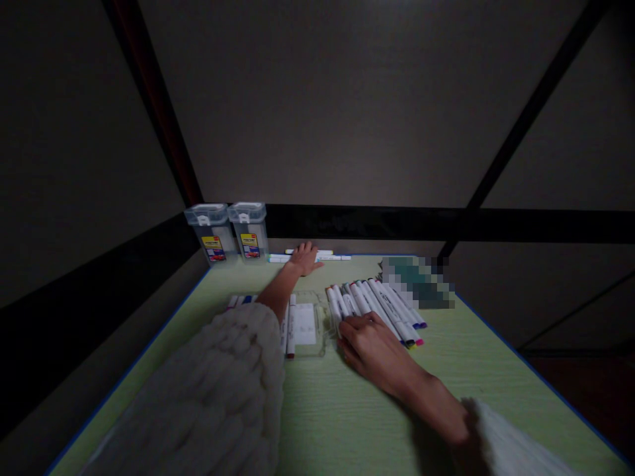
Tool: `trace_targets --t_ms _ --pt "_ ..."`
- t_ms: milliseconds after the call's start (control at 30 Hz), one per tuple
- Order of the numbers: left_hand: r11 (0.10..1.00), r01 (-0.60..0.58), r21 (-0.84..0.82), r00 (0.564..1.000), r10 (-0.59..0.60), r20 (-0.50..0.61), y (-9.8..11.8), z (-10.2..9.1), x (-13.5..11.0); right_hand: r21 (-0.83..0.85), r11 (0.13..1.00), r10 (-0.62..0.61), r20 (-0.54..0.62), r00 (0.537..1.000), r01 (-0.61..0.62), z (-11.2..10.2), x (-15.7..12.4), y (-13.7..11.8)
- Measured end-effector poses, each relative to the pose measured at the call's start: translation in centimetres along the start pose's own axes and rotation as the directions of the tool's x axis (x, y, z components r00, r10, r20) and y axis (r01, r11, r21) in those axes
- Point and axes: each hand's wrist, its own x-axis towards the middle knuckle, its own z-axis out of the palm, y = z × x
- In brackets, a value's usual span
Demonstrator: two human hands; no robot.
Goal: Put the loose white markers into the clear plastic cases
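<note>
My left hand (304, 258) reaches to the table's far edge. Its fingers are stretched out and lie over a few white markers (337, 258) there. Nearer, my right hand (372, 347) bends its fingers around the lower end of a white marker (333, 305) at the left of a slanted row of markers (389, 307); the fingertips are partly hidden. Coloured caps show at the row's near end. Under my left forearm, more markers (291, 327) lie in a clear plastic tray (320, 337), partly covered by my sleeve.
Two clear lidded boxes with yellow labels, one at the far left corner (211, 231) and one beside it (249, 230), stand upright. A pixelated greenish patch (417, 281) lies at the right. The pale green table (317, 410) has blue edging, with a wall behind it.
</note>
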Motion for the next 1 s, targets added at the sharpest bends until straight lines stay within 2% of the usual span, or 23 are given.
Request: trace_targets --t_ms 433,767,1000 --pt "1.000 0.022 0.001 1.000 -0.022 0.016 0.3 -0.6 -0.2 -0.009 1.000 -0.016 -0.005 1.000 0.016 -0.1 -0.1 0.1" --pt "0.998 0.062 0.013 0.998 -0.062 -0.008 0.8 0.0 -0.5 -0.003 1.000 -0.021 0.014 1.000 0.021 -0.3 -0.1 0.1" --pt "0.999 0.046 0.026 0.999 -0.046 0.010 1.2 0.1 -0.7 -0.001 0.999 -0.032 0.010 0.999 0.032 -0.5 -0.2 0.1"
